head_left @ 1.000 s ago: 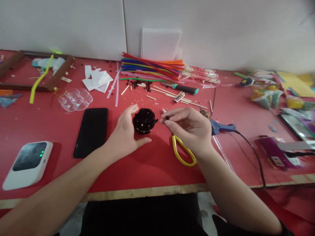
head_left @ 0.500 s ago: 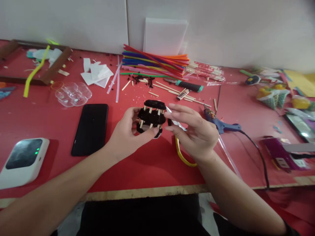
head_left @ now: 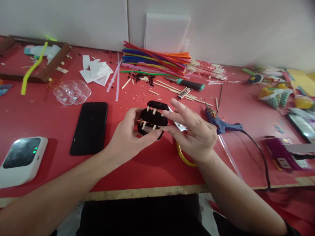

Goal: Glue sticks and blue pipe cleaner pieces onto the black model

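Right of the phone [head_left: 90, 127], the left hand [head_left: 126, 136] is clasping the newly lifted black model [head_left: 152, 118]; the right hand [head_left: 197, 134], fingers [head_left: 180, 109] spread, is steadying it.

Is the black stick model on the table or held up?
Held up, tilted: the left hand grips the black stick model clear of the red table; the right hand touches its side with its fingertips.

Legible text, labels, numbers: none could be read.
- White device [head_left: 21, 160], left of the bench [head_left: 147, 170]: dark screen showed small green lights, no characters.
- Small striped piece [head_left: 184, 93] among the wooden sticks: markings were too small to read.
- Red-printed packets [head_left: 209, 69] by the wall: print was blurred.
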Demonstrator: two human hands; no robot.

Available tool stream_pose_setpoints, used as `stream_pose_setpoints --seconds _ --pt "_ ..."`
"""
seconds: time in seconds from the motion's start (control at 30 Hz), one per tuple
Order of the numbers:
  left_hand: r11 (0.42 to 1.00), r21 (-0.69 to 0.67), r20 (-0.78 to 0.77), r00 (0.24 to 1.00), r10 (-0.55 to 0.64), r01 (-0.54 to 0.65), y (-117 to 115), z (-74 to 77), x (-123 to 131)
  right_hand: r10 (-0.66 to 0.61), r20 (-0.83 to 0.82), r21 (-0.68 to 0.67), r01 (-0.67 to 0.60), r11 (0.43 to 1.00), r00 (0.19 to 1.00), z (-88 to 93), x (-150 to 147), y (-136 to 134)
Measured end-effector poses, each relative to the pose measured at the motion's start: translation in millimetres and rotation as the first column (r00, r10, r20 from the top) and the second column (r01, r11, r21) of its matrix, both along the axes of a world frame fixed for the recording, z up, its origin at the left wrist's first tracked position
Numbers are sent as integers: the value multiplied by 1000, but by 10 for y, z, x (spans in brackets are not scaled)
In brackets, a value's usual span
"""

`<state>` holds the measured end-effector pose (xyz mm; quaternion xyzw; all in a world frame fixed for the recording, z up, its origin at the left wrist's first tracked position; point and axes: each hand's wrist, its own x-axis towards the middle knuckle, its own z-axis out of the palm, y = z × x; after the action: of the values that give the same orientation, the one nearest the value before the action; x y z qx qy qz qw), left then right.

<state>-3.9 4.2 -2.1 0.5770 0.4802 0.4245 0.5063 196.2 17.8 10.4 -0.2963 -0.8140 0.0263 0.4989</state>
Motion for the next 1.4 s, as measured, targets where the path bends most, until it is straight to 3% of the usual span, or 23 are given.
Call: stream_pose_setpoints --seconds 0.37,0.6,0.9,1.4 --pt "1000 29 -74 997 15 -13 -1 39 -6 6 -26 14 -5 1000 1000 -10 -14 21" --pt "1000 -5 -12 1000 7 -7 -12 14 -11 -35 27 49 33 998 999 43 49 48" --pt "1000 -20 -1 1000 -18 18 -9 21 -30 64 58 -53 -61 997 996 59 99 99" --pt "1000 -11 -46 999 6 -6 -5 68 -10 66 42 -93 -62 994 997 56 72 92"
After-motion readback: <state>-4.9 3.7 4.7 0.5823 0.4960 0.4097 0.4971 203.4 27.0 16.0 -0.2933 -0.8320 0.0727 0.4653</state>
